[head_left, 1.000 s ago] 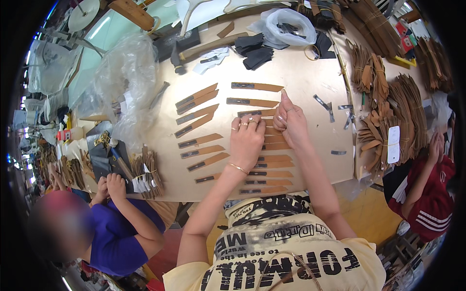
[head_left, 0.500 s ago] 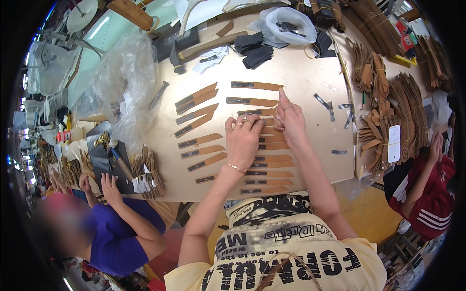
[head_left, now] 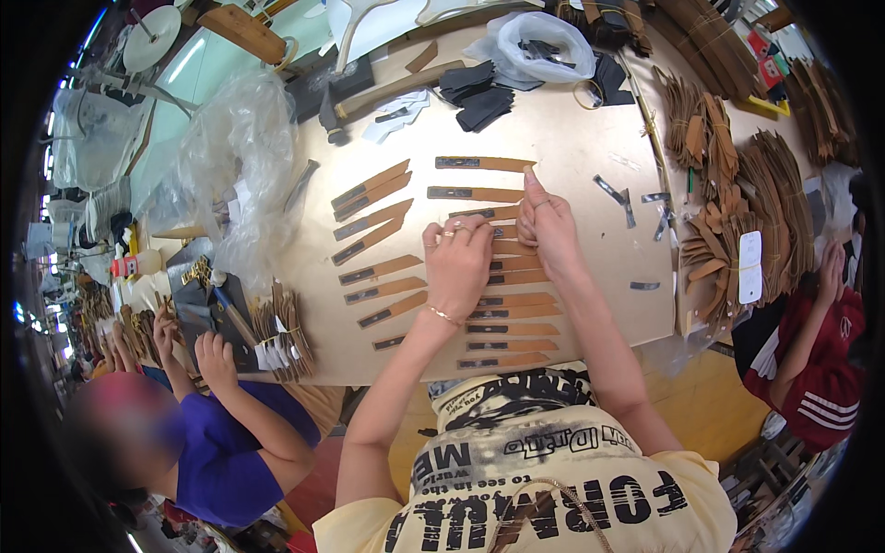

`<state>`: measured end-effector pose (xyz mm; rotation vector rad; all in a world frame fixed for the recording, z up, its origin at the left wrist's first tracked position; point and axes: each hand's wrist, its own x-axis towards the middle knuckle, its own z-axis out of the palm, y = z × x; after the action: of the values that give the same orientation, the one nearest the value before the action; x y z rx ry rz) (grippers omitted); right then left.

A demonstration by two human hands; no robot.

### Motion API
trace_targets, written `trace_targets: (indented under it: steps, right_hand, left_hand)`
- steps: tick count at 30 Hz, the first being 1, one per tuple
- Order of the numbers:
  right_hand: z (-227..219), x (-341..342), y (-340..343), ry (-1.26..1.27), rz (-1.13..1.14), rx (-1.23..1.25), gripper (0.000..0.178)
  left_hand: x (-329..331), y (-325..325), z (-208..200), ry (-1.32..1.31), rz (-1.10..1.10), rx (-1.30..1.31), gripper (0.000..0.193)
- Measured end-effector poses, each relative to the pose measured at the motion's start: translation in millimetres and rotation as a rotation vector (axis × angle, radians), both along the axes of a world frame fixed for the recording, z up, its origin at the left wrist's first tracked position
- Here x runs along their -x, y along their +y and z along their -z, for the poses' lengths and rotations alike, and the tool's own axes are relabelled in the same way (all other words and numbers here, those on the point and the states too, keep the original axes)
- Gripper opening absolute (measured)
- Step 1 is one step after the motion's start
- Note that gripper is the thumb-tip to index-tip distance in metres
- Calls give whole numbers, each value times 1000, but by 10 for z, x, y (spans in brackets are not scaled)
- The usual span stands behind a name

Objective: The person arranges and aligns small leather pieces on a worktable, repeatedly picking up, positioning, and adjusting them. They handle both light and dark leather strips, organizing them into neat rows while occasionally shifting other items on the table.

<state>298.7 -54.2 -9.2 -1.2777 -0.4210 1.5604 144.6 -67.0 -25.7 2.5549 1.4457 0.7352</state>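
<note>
Both hands barely shifted, left hand (head_left: 456,263), right hand (head_left: 546,229), tan worktable (head_left: 572,138)

- Left hand (head_left: 456,263) laid flat, palm down, on the middle of a column of tan strips (head_left: 516,304) with dark ends, on the worktop (head_left: 590,120).
- Right hand (head_left: 546,226) just right of it, touching, thumb raised, pressing the same column farther up.
- Second, slanted row of strips (head_left: 373,244) left of the hands, lying apart from one another.
- Small metal clips (head_left: 613,192) right of the hands.
- Clear plastic bag (head_left: 240,157) at far left; black pieces (head_left: 475,92) at the far edge.
- Bundled tan pieces (head_left: 737,203) stacked along the right.
- Another person's hands (head_left: 217,355) at near left, by a bundle (head_left: 281,327).
</note>
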Motion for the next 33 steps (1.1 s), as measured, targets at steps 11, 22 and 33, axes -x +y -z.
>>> trace_targets:
  steps: [11, 22, 33]
  right_hand:
    - [-23, 34, -3, -65, -1, 16, 56]
    - [-23, 43, -2, -77, 1, 12, 56]
    - [-1, 42, 3, -75, -9, 26, 55]
  left_hand:
    - [-8, 4, -14, 145, 109, -84, 14]
    - [-15, 6, 6, 250, 156, -177, 15]
    - [93, -74, -13, -46, -215, 52, 8]
